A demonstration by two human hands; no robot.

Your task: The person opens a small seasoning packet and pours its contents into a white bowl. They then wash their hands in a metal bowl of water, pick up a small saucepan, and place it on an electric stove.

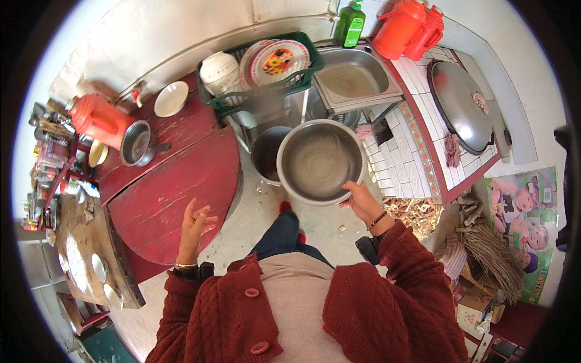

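My right hand (361, 202) grips the near right rim of a round metal basin (321, 162), thumb over the edge. The basin is held above the floor and partly overlaps a dark bucket (268, 154) behind its left side. Fingers apart and holding nothing, my left hand (195, 227) is raised over the near right part of a red wooden table (181, 195). Beyond the basin stands a metal sink (349, 79); a green plastic dish rack (268, 93) with bowls (219, 72) and flower-patterned plates (281, 62) is to its left.
A metal saucepan (136, 144), white bowl (171, 99) and red thermos (102, 119) are on the table. Green bottle (351, 25) and red thermoses (399, 27) stand by the sink. Right: a lidded wok (463, 104) on a tiled stove, wood shavings (411, 213) and a twig broom (492, 258).
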